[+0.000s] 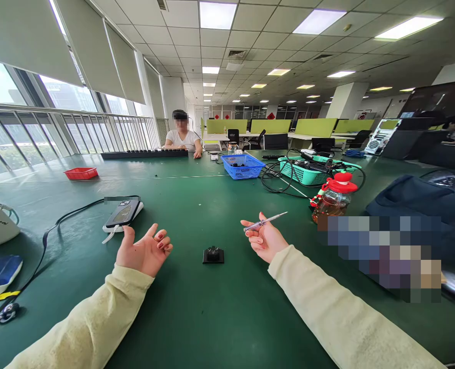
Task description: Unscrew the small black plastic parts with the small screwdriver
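Note:
My right hand holds a slim screwdriver with a clear handle, pinched between thumb and fingers. Its thin metal shaft points up and to the right. My left hand is raised palm up, fingers apart and slightly curled, with nothing in it. Between the two hands, on the green table, lies a small black square part with a raised, shiny middle. Neither hand touches it. Just beyond my left hand a phone rests on a white object with a cable.
A blue basket, a teal basket of cables and a red-lidded jar stand beyond my right hand. A red tray sits far left. Dark fabric lies at right. Another person sits at the far end.

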A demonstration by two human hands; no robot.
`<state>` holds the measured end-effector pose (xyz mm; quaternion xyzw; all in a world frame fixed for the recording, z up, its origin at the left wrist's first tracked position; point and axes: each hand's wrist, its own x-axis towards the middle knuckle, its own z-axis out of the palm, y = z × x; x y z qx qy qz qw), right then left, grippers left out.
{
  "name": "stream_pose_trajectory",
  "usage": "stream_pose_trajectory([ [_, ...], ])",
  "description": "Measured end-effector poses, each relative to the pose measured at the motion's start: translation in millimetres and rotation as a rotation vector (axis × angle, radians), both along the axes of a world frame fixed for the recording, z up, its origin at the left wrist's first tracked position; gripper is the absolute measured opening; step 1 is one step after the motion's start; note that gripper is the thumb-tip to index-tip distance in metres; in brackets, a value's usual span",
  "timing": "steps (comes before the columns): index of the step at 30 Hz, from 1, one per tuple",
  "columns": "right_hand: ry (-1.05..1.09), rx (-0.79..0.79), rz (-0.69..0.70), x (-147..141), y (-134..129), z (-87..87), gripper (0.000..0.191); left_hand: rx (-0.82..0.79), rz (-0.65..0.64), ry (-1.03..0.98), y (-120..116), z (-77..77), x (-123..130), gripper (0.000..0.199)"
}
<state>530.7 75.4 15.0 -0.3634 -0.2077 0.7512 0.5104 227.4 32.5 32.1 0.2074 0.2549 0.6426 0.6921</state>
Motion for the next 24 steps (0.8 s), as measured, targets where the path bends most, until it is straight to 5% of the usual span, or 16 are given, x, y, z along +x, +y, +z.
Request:
stream_pose_trajectory([
  [5, -0.286, 0.215, -0.070, -4.9, 0.9, -5.5, 0.042, 0.100, -0.184, 0.199, -1.7, -4.6, 3.0, 0.062],
  [11, -0.725, 0.489, 0.036, -18.3, 1.7, -29.4, 0.021, 0.507, -0.119, 1.108, 2.0, -36.0, 31.9, 0.061],
  [16, -0.767, 0.428, -0.010, -26.4, 8.3, -25.1, 0.011, 0.735, -0.084, 1.629, 5.8, -59.5, 67.7, 0.077],
  [20, -0.740, 0.254, 0.055, -33.2, 18.7, -10.8, 0.014, 0.726, -0.097, 1.754, 16.5, -63.1, 79.8, 0.066],
  [24, -0.750, 0.269, -0.032, -46.3, 18.4, -13.5, 0.010, 0.741, -0.099, 1.769, 21.5, -57.2, 75.8, 0.050],
])
